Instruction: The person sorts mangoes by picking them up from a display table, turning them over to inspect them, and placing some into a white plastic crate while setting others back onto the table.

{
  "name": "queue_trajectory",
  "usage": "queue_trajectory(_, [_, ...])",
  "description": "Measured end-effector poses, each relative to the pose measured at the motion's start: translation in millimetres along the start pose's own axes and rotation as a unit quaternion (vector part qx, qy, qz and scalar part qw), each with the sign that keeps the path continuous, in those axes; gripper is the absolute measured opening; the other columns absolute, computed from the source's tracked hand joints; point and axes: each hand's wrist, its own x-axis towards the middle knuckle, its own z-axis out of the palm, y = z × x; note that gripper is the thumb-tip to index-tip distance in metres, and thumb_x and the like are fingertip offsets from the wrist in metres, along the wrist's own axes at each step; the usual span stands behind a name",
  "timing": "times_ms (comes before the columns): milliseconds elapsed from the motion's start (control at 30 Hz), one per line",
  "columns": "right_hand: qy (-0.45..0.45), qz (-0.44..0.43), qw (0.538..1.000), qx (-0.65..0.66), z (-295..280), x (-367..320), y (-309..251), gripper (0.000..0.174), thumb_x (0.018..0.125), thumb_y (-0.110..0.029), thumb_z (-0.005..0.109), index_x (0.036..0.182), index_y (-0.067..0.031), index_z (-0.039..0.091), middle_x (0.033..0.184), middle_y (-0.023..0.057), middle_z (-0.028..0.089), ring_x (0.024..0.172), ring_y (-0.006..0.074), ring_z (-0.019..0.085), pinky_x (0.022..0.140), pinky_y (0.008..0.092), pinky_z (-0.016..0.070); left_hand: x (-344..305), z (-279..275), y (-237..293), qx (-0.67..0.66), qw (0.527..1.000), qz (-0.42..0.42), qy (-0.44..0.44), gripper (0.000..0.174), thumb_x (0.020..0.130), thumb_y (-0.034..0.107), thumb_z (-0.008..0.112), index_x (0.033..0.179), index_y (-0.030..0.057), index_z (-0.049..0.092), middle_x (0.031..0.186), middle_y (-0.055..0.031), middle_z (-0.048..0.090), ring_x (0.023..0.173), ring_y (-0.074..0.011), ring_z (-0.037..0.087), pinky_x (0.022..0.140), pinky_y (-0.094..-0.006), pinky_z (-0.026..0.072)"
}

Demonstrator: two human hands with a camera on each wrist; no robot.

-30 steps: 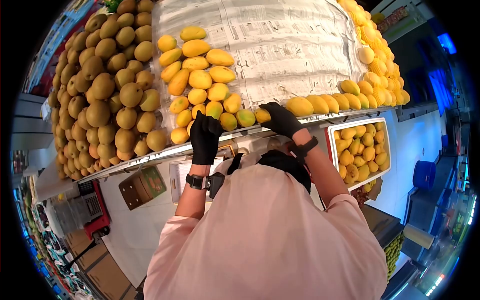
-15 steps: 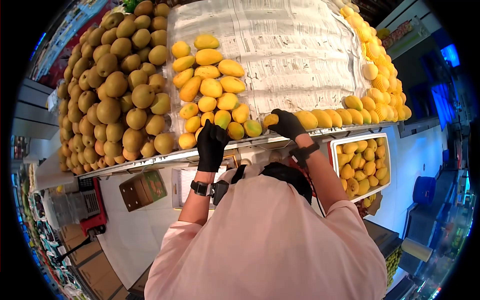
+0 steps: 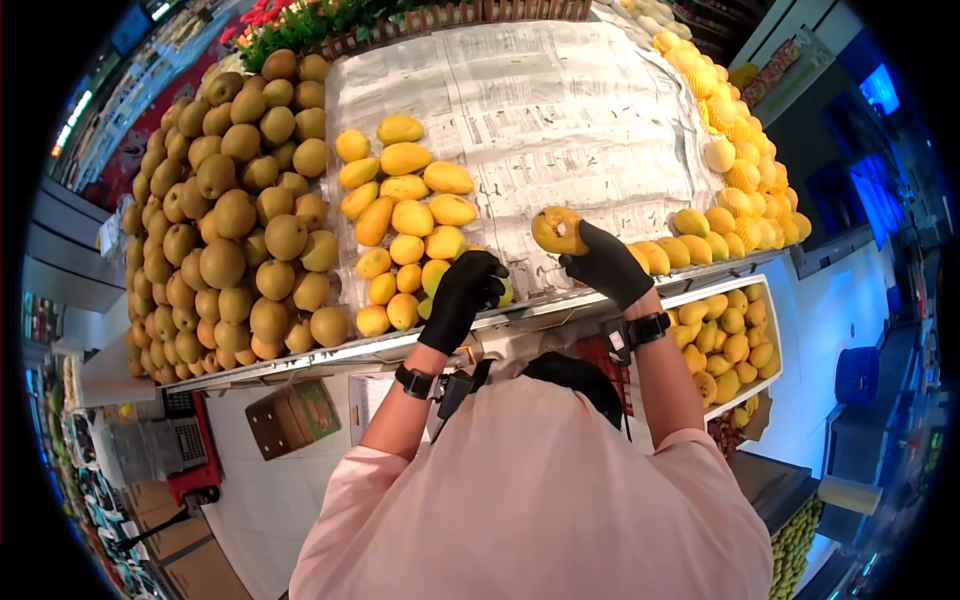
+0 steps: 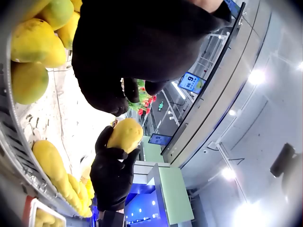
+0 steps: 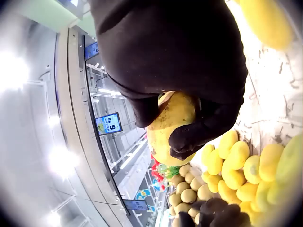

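My right hand point(image 3: 610, 265), in a black glove, grips a yellow mango point(image 3: 557, 232) with dark blemishes above the newspaper lining. In the right wrist view, thumb and fingers wrap round that mango point(image 5: 176, 124). My left hand point(image 3: 463, 300), also black-gloved, hovers over the front end of a group of yellow mangoes point(image 3: 410, 218), partly hiding some greenish ones. Its fingers are loosely bent, and the left wrist view shows a gap between them with nothing held. Right of my right hand, a row of mangoes point(image 3: 675, 252) lines the stand's front edge.
Brown round fruit point(image 3: 235, 215) is piled high on the left. Newspaper point(image 3: 530, 130) covers the middle of the stand, with yellow fruit in foam nets point(image 3: 742, 176) along its right side. Below the edge stands a white box point(image 3: 776, 320) of mangoes. Flowers and a small fence point(image 3: 440, 18) border the back.
My right hand has raised the mango from the front edge and turned it, exposing its blemished side. My left hand has shifted right, away from the mangoes' front corner.
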Motion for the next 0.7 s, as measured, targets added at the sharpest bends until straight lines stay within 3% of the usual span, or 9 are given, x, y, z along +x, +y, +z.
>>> queue_trajectory(100, [-0.021,-0.022,1.0,0.0,12.2,-2.8,-14.4,0.055,0.089,-0.028,0.066,0.132,-0.0005,0.045,0.119,0.0159,0.056,0.094,0.0295,0.061,0.079,0.0368,0.0528,5.1,9.9,3.9,-0.013,0.999,-0.027,-0.012,0.026,0.098,0.027,0.05,0.115,0.0067,0.054,0.102,-0.0081,0.064,0.077,-0.0133,0.06,0.062,-0.0254,0.0469])
queue_trajectory(133, [-0.014,0.031,0.987,0.157,17.7,-1.3,-20.0,0.056,0.089,-0.028,0.066,0.133,-0.0005,0.044,0.12,0.0161,0.056,0.095,0.0298,0.061,0.08,0.037,0.0529,6.4,14.6,5.3,-0.01,0.999,-0.031,-0.013,0.027,0.098,0.027,0.049,0.116,0.007,0.054,0.103,-0.0084,0.064,0.078,-0.0134,0.06,0.063,-0.0252,0.0471])
queue_trajectory(167, [-0.008,0.084,0.947,0.311,22.8,-1.8,-24.8,0.057,0.089,-0.027,0.066,0.134,-0.0005,0.043,0.121,0.0164,0.056,0.096,0.0301,0.062,0.081,0.0372,0.0531,6.9,17.3,6.2,-0.008,0.999,-0.037,-0.012,0.028,0.098,0.027,0.049,0.118,0.0072,0.054,0.104,-0.0087,0.064,0.079,-0.0135,0.061,0.063,-0.0249,0.0472])
queue_trajectory(300, [0.013,-0.03,0.999,0.038,45.3,-14.1,-52.9,0.056,0.09,-0.023,0.064,0.136,-0.0004,0.04,0.123,0.016,0.055,0.102,0.0263,0.062,0.081,0.0347,0.0554,16.5,17.8,11.5,-0.018,0.998,-0.032,-0.059,0.041,0.1,0.032,0.047,0.133,0.0084,0.045,0.119,-0.0121,0.059,0.099,-0.0204,0.061,0.082,-0.0321,0.051])
queue_trajectory(333, [0.02,-0.025,0.999,0.003,51.5,-15.4,-62.0,0.055,0.089,-0.015,0.065,0.136,0.0002,0.04,0.122,0.0147,0.056,0.103,0.0239,0.062,0.081,0.0345,0.0559,19.4,19.1,17.1,-0.023,0.995,-0.037,-0.091,0.047,0.1,0.034,0.045,0.139,0.0085,0.039,0.126,-0.0131,0.055,0.109,-0.0242,0.058,0.093,-0.0366,0.0488])
queue_trajectory(433, [0.02,-0.047,0.998,-0.048,60.2,-19.6,-69.9,0.057,0.084,-0.006,0.069,0.134,-0.001,0.042,0.123,0.0129,0.055,0.105,0.0223,0.06,0.082,0.035,0.056,19.9,29.6,34.0,-0.072,0.99,-0.042,-0.116,0.04,0.099,0.027,0.05,0.134,0.0077,0.044,0.122,-0.0092,0.058,0.107,-0.0195,0.059,0.091,-0.0339,0.0493])
queue_trajectory(633, [0.029,-0.119,0.952,-0.281,65.5,-23.2,-76.0,0.064,0.077,0.005,0.07,0.134,-0.0032,0.044,0.128,0.0094,0.053,0.116,0.0178,0.052,0.096,0.0327,0.0478,14.2,45.8,59.5,0.123,0.987,0.008,-0.101,0.055,0.085,0.016,0.07,0.132,0.0043,0.045,0.112,-0.0072,0.059,0.103,-0.0125,0.056,0.089,-0.0252,0.047])
queue_trajectory(700, [0.023,-0.103,0.956,-0.273,67.2,-25.5,-78.8,0.064,0.077,0.006,0.07,0.135,-0.0036,0.043,0.129,0.0089,0.053,0.118,0.0178,0.051,0.099,0.0322,0.0451,11.2,54.3,63.5,0.166,0.981,0.021,-0.097,0.056,0.082,0.014,0.073,0.13,0.0037,0.046,0.112,-0.0066,0.058,0.102,-0.0128,0.056,0.088,-0.026,0.0478])
